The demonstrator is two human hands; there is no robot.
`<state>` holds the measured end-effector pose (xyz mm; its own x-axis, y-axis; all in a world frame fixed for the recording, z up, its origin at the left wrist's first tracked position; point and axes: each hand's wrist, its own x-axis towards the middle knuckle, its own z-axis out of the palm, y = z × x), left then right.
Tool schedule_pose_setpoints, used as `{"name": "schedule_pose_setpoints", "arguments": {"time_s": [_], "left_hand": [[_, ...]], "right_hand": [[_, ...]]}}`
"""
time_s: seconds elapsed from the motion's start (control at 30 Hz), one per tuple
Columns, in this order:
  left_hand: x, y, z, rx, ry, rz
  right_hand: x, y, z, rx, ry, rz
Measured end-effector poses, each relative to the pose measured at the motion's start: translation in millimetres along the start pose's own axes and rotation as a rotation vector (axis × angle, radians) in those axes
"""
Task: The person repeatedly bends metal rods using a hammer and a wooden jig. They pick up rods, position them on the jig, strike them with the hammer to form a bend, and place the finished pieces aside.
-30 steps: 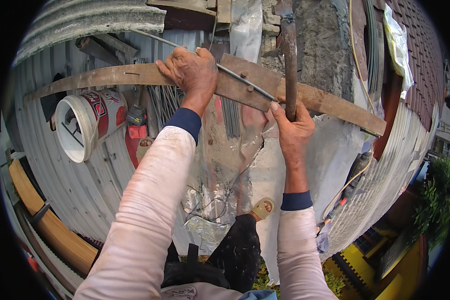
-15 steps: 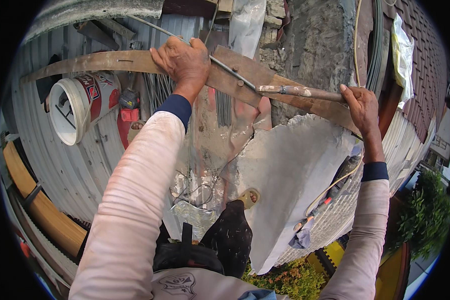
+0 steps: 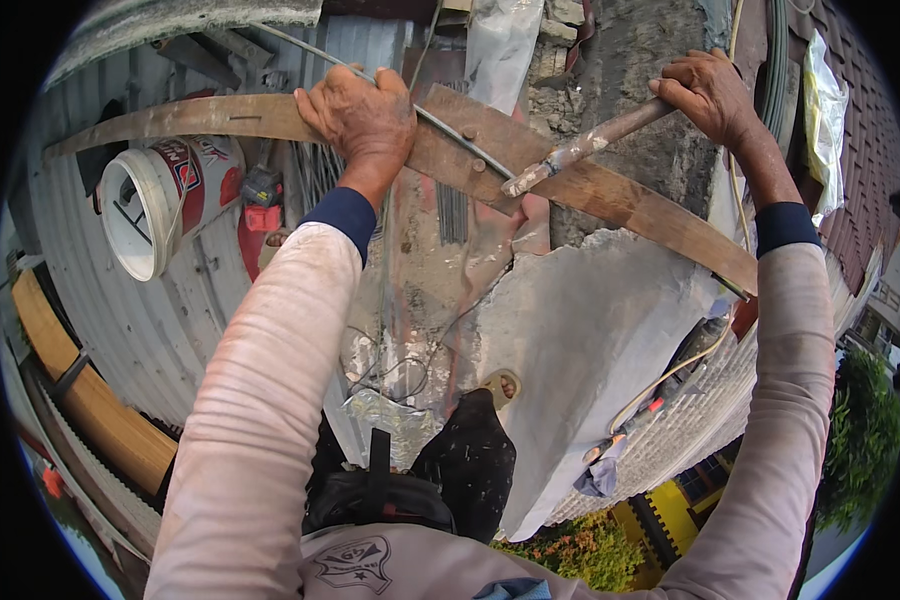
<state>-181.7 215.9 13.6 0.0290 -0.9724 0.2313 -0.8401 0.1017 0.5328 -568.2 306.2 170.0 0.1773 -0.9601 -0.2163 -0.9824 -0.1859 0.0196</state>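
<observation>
A long wooden board (image 3: 620,203) lies across the view, with a wider piece bearing metal pegs (image 3: 479,165) near its middle. A thin metal rod (image 3: 450,131) runs slantwise over it, passing beside the pegs. My left hand (image 3: 360,120) is closed on the rod and presses on the board. My right hand (image 3: 710,95) grips the far end of a worn, paint-spotted pipe (image 3: 595,138). The pipe's lower end meets the rod's end by the pegs; whether the rod enters it I cannot tell. Pipe and rod form a sharp angle.
At left a white bucket (image 3: 135,215) lies on its side on corrugated metal sheeting (image 3: 215,320), beside a red and black power tool (image 3: 262,200). A grey slab (image 3: 590,330) spreads below the board. Bundled rods (image 3: 451,212) lie under it. A sandalled foot (image 3: 507,385) stands nearby.
My right hand has swung the pipe's outer end away from me, from nearly level to slanting up rightward. My left hand stays nearly in place on the rod.
</observation>
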Motion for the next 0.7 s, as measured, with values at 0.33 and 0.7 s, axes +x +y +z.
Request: {"name": "schedule_pose_setpoints", "arguments": {"time_s": [0.33, 0.7], "left_hand": [[2.8, -1.4, 0.5, 0.028, -0.038, -0.023], [4.4, -5.1, -0.8, 0.036, -0.093, 0.002]], "right_hand": [[5.2, 3.3, 16.2, 0.005, 0.051, -0.044], [-49.3, -2.7, 26.4, -0.013, 0.19, 0.031]]}}
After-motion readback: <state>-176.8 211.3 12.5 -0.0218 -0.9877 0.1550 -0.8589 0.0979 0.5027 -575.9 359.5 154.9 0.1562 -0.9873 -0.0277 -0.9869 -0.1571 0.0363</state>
